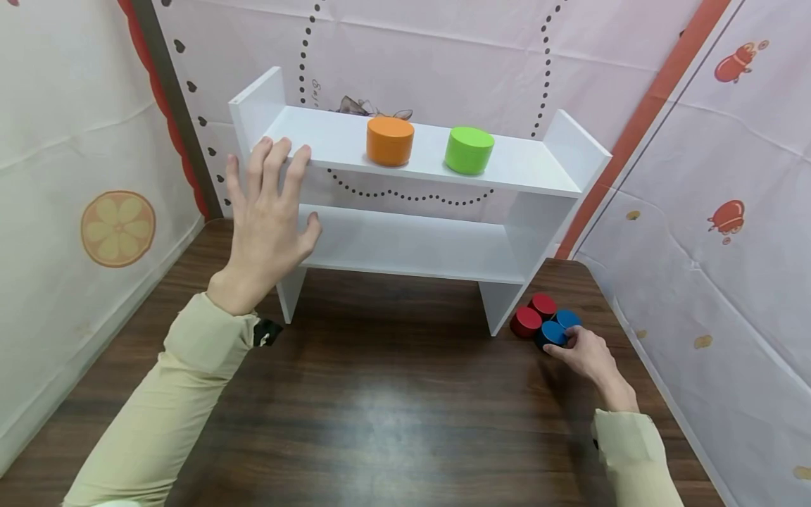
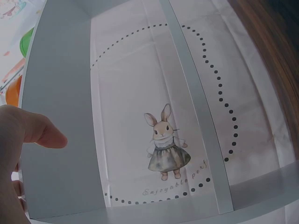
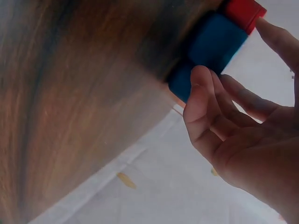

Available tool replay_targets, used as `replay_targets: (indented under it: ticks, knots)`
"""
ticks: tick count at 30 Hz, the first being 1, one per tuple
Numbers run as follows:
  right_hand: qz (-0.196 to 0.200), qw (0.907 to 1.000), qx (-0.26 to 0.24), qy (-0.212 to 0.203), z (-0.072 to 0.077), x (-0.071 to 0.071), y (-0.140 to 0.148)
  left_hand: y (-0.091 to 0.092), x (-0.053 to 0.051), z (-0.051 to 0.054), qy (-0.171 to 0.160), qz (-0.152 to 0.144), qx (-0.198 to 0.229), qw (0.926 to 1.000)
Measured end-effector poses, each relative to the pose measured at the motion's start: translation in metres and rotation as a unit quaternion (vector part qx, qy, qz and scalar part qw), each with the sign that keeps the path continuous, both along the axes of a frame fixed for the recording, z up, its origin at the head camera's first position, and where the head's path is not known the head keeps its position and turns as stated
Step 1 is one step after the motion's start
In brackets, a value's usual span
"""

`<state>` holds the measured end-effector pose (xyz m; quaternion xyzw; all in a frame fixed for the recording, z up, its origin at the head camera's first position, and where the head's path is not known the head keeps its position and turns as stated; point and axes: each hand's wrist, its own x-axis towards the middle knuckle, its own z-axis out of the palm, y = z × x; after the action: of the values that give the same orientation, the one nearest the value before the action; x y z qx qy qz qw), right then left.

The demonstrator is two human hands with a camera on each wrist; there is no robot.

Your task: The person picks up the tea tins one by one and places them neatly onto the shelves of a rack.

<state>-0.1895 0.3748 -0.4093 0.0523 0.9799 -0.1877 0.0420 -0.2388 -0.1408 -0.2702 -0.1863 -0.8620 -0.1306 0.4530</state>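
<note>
"Dark wood tabletop (image 1: 380,394); where's the right hand (image 1: 592,359)?"

"Half-curled at the near blue canister (image 1: 552,332), right of the white shelf (image 1: 405,243); I can't tell whether it grips."

"How best to take it?"

"Pinch its sides squarely, I'd say, and lift straight, clear of the red canisters (image 1: 526,322). The left hand (image 1: 262,222) is spread, holding nothing, at the shelf's left end."

Red cylinder (image 1: 526,322) blocks front blue cylinder (image 1: 550,335) leftward; nearside seems free.
</note>
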Motion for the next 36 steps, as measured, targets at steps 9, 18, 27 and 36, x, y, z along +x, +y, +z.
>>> replay_targets:
  ticks: [9, 18, 27, 36]
  knots:
    - [-0.013, 0.9997, -0.021, -0.006, -0.011, -0.012, 0.004, 0.0, 0.001, -0.002, -0.004, 0.004, -0.004, 1.0]
    - [-0.006, 0.9994, -0.033, -0.009, -0.02, -0.022, 0.004, 0.001, -0.001, -0.001, -0.004, -0.009, 0.009, 0.9999]
    - [-0.007, 0.9993, -0.036, -0.009, -0.018, -0.018, 0.003, 0.003, -0.001, 0.0, 0.001, -0.003, 0.008, 1.0]
    - [-0.001, 0.9997, -0.024, -0.001, -0.013, -0.008, 0.0, 0.001, 0.0, 0.0, -0.002, 0.007, 0.0, 1.0]
